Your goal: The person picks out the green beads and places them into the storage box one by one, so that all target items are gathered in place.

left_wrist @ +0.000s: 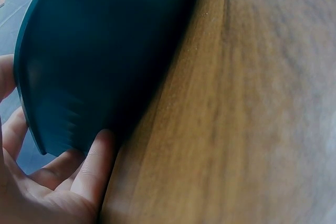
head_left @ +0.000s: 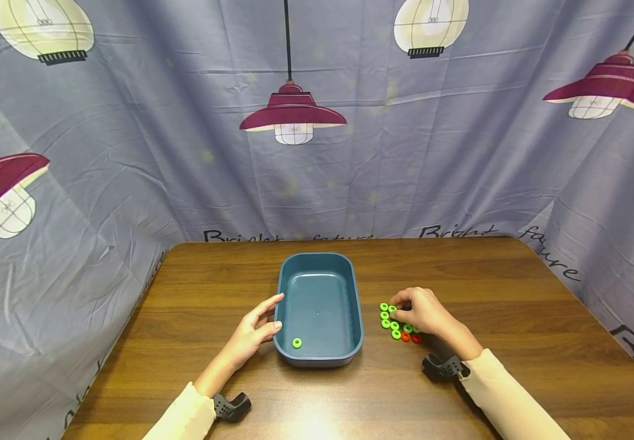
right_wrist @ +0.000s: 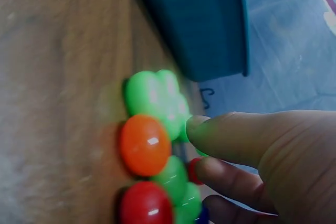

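Note:
A blue-green plastic bin [head_left: 319, 360] stands on the table with one small green ring [head_left: 297, 343] lying inside near its front left corner. My left hand [head_left: 252, 333] rests against the bin's left side, thumb and fingertips touching the wall and rim, also in the left wrist view. To the right of the bin lies a cluster of small rings, mostly green [head_left: 385, 324], plus an orange one [head_left: 405, 337] and a red one [head_left: 416, 338]. Over this cluster, my right hand [head_left: 421, 311] pinches a green ring [head_left: 392, 309] between thumb and finger. Its palm hides some rings.
The wooden table [head_left: 218, 269] extends around the bin on all sides. Behind it hangs a grey-blue curtain [head_left: 185, 122] printed with lamps. Dark straps [head_left: 231, 406] circle both wrists. In the right wrist view, a dark blue piece [right_wrist: 202, 215] shows beneath the fingers.

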Motion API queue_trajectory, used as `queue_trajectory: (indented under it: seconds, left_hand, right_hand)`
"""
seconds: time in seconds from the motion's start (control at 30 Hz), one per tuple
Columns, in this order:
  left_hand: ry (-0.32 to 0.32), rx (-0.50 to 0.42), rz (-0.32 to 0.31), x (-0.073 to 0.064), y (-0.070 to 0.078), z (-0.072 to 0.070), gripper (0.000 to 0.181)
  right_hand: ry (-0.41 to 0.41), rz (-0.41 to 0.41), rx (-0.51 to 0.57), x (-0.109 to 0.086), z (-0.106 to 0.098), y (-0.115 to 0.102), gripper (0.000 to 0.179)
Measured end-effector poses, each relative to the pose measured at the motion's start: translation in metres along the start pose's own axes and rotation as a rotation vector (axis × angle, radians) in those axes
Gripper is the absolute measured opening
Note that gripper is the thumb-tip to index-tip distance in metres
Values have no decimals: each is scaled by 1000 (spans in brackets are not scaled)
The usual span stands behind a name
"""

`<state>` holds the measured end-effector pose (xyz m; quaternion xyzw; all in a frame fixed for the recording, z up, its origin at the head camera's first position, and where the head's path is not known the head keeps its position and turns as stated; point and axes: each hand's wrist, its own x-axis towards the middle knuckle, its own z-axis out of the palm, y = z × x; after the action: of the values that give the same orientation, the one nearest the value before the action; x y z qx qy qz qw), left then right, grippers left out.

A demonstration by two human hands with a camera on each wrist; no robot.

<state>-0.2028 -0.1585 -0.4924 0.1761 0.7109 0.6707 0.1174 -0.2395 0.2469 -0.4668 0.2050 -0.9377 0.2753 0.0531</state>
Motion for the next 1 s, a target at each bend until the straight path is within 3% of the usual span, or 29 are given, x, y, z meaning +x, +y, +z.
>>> queue_trajectory:
  seconds: [0.47, 0.7, 1.0]
  left_hand:
    - [-3, -3, 1, -2, -1, 0, 64]
    - [20, 33, -13, -1, 0, 1, 63]
    - [0, 14, 6, -1, 1, 0, 63]
  right_hand:
    - [56, -57, 25, 10, -16, -23, 10]
    - [53, -88, 72, 21, -17, -45, 12]
    - [38, -142, 109, 35, -13, -76, 14]
